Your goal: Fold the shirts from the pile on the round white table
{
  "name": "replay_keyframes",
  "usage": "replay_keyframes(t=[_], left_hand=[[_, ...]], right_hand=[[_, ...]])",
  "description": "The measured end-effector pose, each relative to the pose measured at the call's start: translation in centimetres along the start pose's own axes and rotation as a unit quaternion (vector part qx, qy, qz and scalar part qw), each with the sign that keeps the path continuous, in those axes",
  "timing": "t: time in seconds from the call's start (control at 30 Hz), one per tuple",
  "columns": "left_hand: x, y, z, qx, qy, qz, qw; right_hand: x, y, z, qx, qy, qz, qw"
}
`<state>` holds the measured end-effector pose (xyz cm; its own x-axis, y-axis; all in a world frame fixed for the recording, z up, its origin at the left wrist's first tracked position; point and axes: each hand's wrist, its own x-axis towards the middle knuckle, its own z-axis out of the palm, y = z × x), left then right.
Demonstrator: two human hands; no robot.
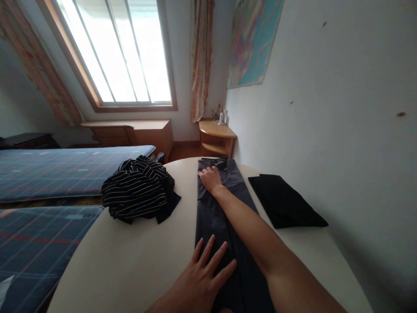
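A pair of dark grey trousers [208, 217] lies folded lengthwise on the pale round table [137, 261], the waistband at the far edge. My left hand [205, 271] rests flat on the near part of the legs, fingers spread. Farther off, my right hand [211, 179] is at the trousers' upper left side just below the waistband, its fingers bent and closed on the cloth. My right forearm crosses over the trousers, hiding part of them.
A crumpled black garment with white stripes [138, 189] is on the table's left. To the right lies a folded black garment [286, 202], near the white wall [342, 143]. Beds with blue plaid mattresses [65, 171] stand at left. A wooden corner shelf [216, 129] is beyond the table.
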<state>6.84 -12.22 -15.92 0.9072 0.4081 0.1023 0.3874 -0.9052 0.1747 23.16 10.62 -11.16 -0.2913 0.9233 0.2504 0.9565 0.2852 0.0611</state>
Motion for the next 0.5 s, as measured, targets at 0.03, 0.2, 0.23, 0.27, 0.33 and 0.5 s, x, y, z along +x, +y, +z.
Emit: replay_keyframes(t=[0.03,0.2,0.23,0.27,0.33,0.5], left_hand=[[-0.1,-0.1,0.5,0.010,0.011,0.007,1.000],[-0.4,-0.5,2.0,0.066,0.066,0.030,0.995],[-0.4,-0.6,2.1,0.080,0.072,0.032,0.994],[-0.3,-0.5,2.1,0.093,0.077,0.033,0.992],[-0.2,-0.5,2.2,0.117,0.082,0.035,0.989],[-0.2,-0.4,2.9,0.139,0.099,0.034,0.985]], right_hand=[[0.2,-0.1,0.1,-0.005,0.001,0.002,1.000],[1.1,-0.2,0.4,-0.020,0.002,0.013,1.000],[1.3,-0.2,0.5,-0.021,0.002,0.015,1.000],[1.4,-0.2,0.6,-0.021,0.003,0.015,1.000],[1.7,-0.1,0.8,-0.020,0.004,0.017,1.000],[2.6,0.1,1.3,-0.018,0.005,0.030,0.999]])
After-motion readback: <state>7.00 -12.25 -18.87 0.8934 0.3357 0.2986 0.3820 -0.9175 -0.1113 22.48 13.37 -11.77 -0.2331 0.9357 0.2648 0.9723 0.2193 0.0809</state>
